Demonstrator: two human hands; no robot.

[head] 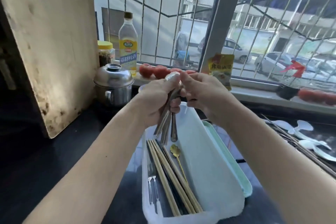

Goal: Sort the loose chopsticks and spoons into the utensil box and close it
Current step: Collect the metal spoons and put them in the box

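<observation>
The left hand (pixel 156 100) grips a bunch of metal spoons (pixel 166 125) above the far end of the box (pixel 209 160), fingers curled tight round the handles, bowls up and handle ends hanging down toward the box. The right hand (pixel 200 94) meets it at the top, fingers curled and pinching at the bunch near the bowls; exactly which spoon it has I cannot tell.

The box sits open on the dark tabletop (pixel 54 160), with chopsticks (pixel 174 174), a fork (pixel 151 182) and a gold spoon (pixel 175 151) already lying lengthwise in it, and its green lid (pixel 234 162) just beside its right wall.

The step in hand looks like squaring up the spoons before laying them in. It would go best by nesting the bowls and aligning the handles first, then lowering the bunch flat into the free right side of the box, parallel to the chopsticks, so nothing stands proud of the rim and blocks the lid.

White spoons (pixel 300 129) and thin sticks (pixel 298 145) lie loose on the tabletop to the right.
</observation>
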